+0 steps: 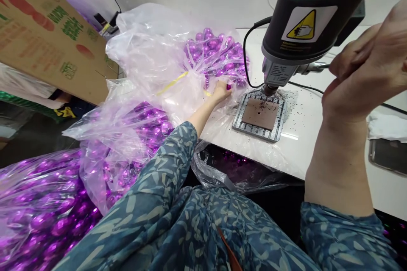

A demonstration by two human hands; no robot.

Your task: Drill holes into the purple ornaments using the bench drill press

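Lever [318, 67] end hidden from me inside my raised, curled right hand [365, 57], drill press [294, 29] cropped above, my left hand [222, 91] stretched forward, purple ball [228, 87] at its fingertips, grip I cannot tell, bagged balls [219, 53] behind on the worktop [302, 144].

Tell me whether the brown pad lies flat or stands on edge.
Flat: the pad lies on the metal base, its broad top face showing.

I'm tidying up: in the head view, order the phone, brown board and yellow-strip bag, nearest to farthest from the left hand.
1. Yellow-strip bag, at the left hand
2. Brown board, right of that hand
3. Phone, far right
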